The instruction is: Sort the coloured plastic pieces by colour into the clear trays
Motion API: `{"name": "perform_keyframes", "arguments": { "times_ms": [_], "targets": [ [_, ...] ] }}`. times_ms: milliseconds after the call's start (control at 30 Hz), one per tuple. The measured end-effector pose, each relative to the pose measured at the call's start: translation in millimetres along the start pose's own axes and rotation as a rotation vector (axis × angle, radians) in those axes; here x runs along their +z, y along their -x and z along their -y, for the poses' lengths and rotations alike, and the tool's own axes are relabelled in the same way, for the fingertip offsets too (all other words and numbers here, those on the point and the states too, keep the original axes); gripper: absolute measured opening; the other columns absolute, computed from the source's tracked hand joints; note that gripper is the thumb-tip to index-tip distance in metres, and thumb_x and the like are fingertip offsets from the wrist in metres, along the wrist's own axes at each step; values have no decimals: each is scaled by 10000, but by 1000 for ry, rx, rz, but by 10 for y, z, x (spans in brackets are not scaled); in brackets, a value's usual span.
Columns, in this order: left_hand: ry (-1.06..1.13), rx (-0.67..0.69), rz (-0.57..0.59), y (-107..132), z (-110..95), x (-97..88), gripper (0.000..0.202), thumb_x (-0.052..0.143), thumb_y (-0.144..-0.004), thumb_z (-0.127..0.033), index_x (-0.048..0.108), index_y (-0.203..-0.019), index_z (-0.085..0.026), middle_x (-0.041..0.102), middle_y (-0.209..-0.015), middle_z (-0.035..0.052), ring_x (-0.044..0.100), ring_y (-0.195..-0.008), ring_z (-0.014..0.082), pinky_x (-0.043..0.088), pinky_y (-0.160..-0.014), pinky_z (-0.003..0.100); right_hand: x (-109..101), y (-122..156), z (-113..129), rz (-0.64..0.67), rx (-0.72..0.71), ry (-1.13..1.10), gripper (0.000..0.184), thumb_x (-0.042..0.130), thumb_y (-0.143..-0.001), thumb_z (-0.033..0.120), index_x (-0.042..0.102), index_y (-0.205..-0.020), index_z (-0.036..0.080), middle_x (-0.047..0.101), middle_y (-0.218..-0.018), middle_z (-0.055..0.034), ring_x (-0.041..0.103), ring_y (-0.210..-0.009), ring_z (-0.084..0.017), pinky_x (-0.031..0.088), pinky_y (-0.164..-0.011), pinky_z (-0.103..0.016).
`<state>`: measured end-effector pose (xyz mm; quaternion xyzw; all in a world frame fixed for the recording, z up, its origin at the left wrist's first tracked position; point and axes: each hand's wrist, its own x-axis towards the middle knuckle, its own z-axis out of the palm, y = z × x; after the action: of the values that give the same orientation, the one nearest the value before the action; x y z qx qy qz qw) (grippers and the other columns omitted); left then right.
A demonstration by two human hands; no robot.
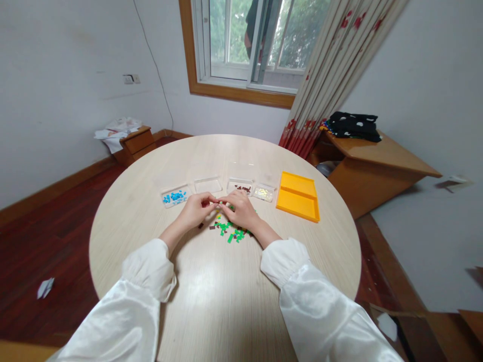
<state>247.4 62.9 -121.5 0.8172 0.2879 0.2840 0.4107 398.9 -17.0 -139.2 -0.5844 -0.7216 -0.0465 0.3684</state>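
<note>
- A room in a home, by its household furniture, around a round pale worktop [219, 301].
- Beyond the worktop, a wood-framed window [234, 25] with greenery [298, 45] outside.
- Past the worktop's far right edge, a long curtain [335, 65] with red flowers.
- Right of the worktop, a wooden cabinet [377, 166] bearing folded dark cloth [354, 125].
- Left of the worktop, a small drawer unit [139, 143].
- Below the worktop, a dark red floor [22, 271] with wooden skirting [75, 183] along white walls [71, 45].

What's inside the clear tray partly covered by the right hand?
Small dark brown bricks show inside the clear tray; the right hand covers part of its near edge, hiding anything there.
</note>
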Motion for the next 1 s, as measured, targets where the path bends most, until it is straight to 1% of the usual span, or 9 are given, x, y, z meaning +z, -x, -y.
{"name": "perform_keyframes", "arguments": {
  "times_ms": [167,367,533,600,700,833,933,1000],
  "targets": [
    [3,-9,3,1,-6,-3,208,590,-704,-335,654,-719,-137,601,-610,12,454,-540,101,346,-523,222,14,-3,-13,12,27,-1,125,571,-839,256,681,-889,226,699,-789,-19,562,-811,-180,339,-818,-354],
    [-7,-4,8,2,1,-3,202,578,-708,-325,639,-712,-133,585,-597,6,443,-531,98,334,-512,218,4,-4,-3,-2,19,-1,104,583,-838,264,675,-852,218,695,-774,-15,562,-799,-174,334,-812,-344],
    [-48,0,-2,0,7,-6,176,560,-706,-301,629,-695,-139,536,-551,-13,415,-518,97,312,-506,221,11,-5,-7,-1,32,14,128,577,-846,298,666,-789,226,684,-754,-7,562,-797,-172,329,-814,-340],
    [-70,-4,-11,1,11,-12,155,552,-707,-278,632,-701,-146,511,-534,-23,400,-508,97,305,-508,226,18,-5,-33,-30,58,29,134,573,-848,299,667,-788,226,686,-763,-11,563,-805,-175,326,-827,-343],
    [-102,-9,-40,5,24,-24,123,546,-707,-246,630,-698,-156,468,-506,-38,387,-495,100,300,-513,237,22,2,-120,-145,172,71,151,554,-858,302,668,-797,224,693,-800,-16,568,-831,-180,311,-862,-351],
    [-115,-20,-66,16,40,-39,106,544,-718,-229,615,-687,-159,476,-512,-37,387,-488,100,305,-511,243,0,22,-295,-303,404,164,179,528,-866,312,668,-811,215,697,-839,-25,560,-849,-194,291,-853,-361],
    [-116,-39,-61,31,26,-43,103,544,-726,-223,607,-678,-156,486,-518,-35,392,-488,98,315,-516,243,-26,38,-396,-363,533,236,211,508,-869,335,677,-828,215,691,-819,-36,536,-868,-214,276,-855,-378],
    [-119,-48,-52,40,8,-43,109,543,-731,-225,603,-672,-156,492,-521,-34,402,-492,98,320,-523,244,-38,44,-430,-383,578,262,237,484,-876,348,682,-838,223,690,-815,-43,523,-879,-223,268,-862,-390]
  ]
}}
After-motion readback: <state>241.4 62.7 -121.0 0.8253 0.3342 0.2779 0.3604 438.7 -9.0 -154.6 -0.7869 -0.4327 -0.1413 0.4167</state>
